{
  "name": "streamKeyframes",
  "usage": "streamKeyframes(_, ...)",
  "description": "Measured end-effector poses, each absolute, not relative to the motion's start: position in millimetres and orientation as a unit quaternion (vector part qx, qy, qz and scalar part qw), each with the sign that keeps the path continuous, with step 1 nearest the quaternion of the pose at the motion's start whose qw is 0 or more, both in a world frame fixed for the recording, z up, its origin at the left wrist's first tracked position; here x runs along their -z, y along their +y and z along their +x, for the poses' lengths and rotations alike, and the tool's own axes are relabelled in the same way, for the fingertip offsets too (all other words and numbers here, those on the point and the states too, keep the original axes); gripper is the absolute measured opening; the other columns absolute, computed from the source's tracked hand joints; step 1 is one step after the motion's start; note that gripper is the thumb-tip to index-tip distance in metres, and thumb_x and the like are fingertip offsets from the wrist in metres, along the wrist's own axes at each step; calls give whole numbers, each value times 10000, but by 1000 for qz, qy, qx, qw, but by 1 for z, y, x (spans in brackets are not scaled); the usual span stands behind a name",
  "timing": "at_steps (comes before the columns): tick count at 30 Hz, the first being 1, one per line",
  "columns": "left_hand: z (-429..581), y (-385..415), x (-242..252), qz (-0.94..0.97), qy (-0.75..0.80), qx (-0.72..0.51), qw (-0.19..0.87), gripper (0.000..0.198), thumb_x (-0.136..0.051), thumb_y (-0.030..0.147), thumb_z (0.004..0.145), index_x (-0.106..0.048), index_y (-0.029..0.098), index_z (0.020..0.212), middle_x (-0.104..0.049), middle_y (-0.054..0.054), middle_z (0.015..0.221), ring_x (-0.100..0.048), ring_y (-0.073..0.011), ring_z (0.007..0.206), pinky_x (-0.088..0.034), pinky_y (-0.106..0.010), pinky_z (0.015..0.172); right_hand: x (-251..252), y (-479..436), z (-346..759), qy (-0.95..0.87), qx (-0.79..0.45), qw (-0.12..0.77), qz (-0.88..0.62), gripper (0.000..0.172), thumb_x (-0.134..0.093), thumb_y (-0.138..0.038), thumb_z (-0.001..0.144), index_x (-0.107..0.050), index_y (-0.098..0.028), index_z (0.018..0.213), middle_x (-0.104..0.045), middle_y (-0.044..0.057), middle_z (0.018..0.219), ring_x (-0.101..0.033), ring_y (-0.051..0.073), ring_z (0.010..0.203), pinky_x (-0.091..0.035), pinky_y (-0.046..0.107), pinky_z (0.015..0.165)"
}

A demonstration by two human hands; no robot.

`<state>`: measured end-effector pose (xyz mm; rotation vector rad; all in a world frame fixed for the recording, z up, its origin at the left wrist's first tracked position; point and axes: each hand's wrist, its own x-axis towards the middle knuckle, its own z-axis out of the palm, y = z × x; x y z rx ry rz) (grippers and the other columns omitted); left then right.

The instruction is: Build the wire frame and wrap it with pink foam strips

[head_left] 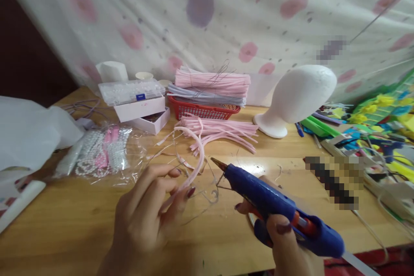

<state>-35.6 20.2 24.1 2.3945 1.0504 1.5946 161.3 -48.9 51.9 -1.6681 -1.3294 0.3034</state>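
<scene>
My left hand [152, 207] pinches a curved, pale pink headband [199, 153] between thumb and fingers, with its arc standing up above the table. In my right hand [284, 237] is a blue hot glue gun [268, 196], the fingers wrapped round its handle. The gun's brass-coloured nozzle [219, 163] points up and left, a short gap from the band. A white glue stick [359, 263] sticks out of its back end. Thin strings of glue and wire [211, 196] lie on the table below and between my hands.
Pink pipe cleaners [223, 129] lie in front of a red basket [203, 110] with more bundles on top. A white foam head [300, 95] stands to the right. Bagged beads [106, 151] and small boxes [140, 110] are at left; craft scraps [371, 138] crowd the right.
</scene>
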Motion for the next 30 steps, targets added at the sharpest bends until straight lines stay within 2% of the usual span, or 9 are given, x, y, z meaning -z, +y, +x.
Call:
streamKeyframes(3, -36, 21, -24, 779, 343, -521, 59, 107, -597, 114, 932, -580, 179, 849, -659, -40, 953, -660, -102, 778, -529, -189, 656, -64, -50, 156, -535, -156, 519, -648, 607, -477, -778, 852, -642, -258, 587, -656, 32, 555, -638, 218, 567, -497, 330, 564)
streamKeyframes(6, -34, 22, -24, 779, 337, -525, 57, 122, -600, 94, 926, -577, 181, 845, -664, -40, 943, -659, -101, 794, -525, -186, 662, -68, -47, 155, -544, -162, 525, -634, 601, -483, -759, 863, -601, -249, 566, -624, 27, 569, -564, 186, 517, -462, 322, 541)
streamKeyframes(10, -33, 23, -26, 778, 343, -521, 68, 127, -591, 89, 928, -567, 184, 848, -673, -44, 942, -656, -97, 798, -533, -185, 689, -64, -45, 155, -531, -152, 530, -644, 560, -523, -743, 847, -645, -246, 621, -626, 30, 585, -552, 186, 537, -468, 317, 556)
streamKeyframes(14, -34, 21, -27, 784, 336, -517, 67, 114, -586, 98, 933, -570, 184, 860, -682, -45, 942, -664, -102, 810, -543, -193, 717, -50, -53, 152, -486, -117, 538, -679, 503, -584, -717, 828, -687, -242, 695, -632, 10, 596, -487, 151, 476, -466, 319, 557)
streamKeyframes(19, -31, 19, -24, 767, 349, -532, 83, 125, -595, 103, 931, -564, 182, 839, -681, -43, 943, -663, -108, 813, -544, -205, 720, -40, -60, 152, -443, -74, 551, -703, 417, -592, -644, 864, -702, -254, 765, -688, 44, 681, -647, 238, 701, -514, 363, 694)
streamKeyframes(21, -30, 19, -24, 765, 353, -533, 83, 134, -594, 104, 928, -560, 188, 828, -683, -41, 937, -663, -116, 800, -550, -220, 710, -43, -58, 153, -452, -74, 552, -697, 423, -606, -649, 851, -686, -252, 733, -689, 48, 653, -660, 250, 695, -522, 374, 686)
streamKeyframes(25, -29, 18, -26, 758, 361, -538, 80, 145, -601, 103, 923, -559, 194, 818, -688, -38, 922, -668, -122, 794, -555, -225, 695, -55, -50, 155, -511, -143, 549, -646, 491, -594, -698, 830, -633, -254, 625, -610, 17, 545, -573, 192, 524, -485, 330, 550)
streamKeyframes(30, -30, 19, -26, 774, 347, -526, 66, 152, -594, 89, 923, -552, 196, 823, -680, -48, 920, -668, -119, 788, -553, -212, 665, -60, -47, 156, -515, -144, 540, -650, 506, -603, -695, 828, -610, -251, 584, -603, 17, 568, -553, 183, 533, -471, 319, 560)
